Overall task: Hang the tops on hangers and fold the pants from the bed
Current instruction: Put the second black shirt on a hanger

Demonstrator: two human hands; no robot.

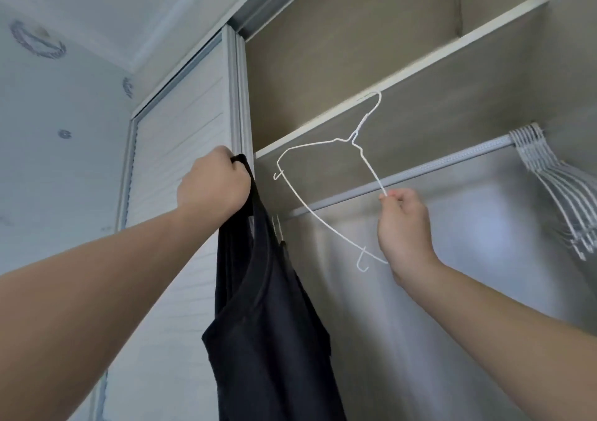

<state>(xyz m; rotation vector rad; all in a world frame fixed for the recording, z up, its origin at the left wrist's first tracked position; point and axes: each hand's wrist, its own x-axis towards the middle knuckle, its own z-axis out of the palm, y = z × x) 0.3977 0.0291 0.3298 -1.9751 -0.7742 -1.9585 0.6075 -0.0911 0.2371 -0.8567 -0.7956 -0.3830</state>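
Black top [268, 323], strap clamped in our left fingers [226, 159], hanging just left of the tilted white hanger [354, 136] our right fingers [394, 199] pinch.

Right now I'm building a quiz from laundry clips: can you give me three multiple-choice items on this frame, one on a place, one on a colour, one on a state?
1. Where does the bunch of spare hangers hang?
A. at the right end of the rail
B. on the sliding door
C. on the top shelf

2. What colour is the top that the left hand grips?
A. white
B. black
C. red

3. How is the white hanger held?
A. hooked on the rail, untouched
B. pinched by the right hand
C. threaded inside the top

Answers: 1 A, the bunch crowds the rail's right end. 2 B, black fabric hangs from the fist. 3 B, fingertips pinch its wire arm, and its hook is above the rail.
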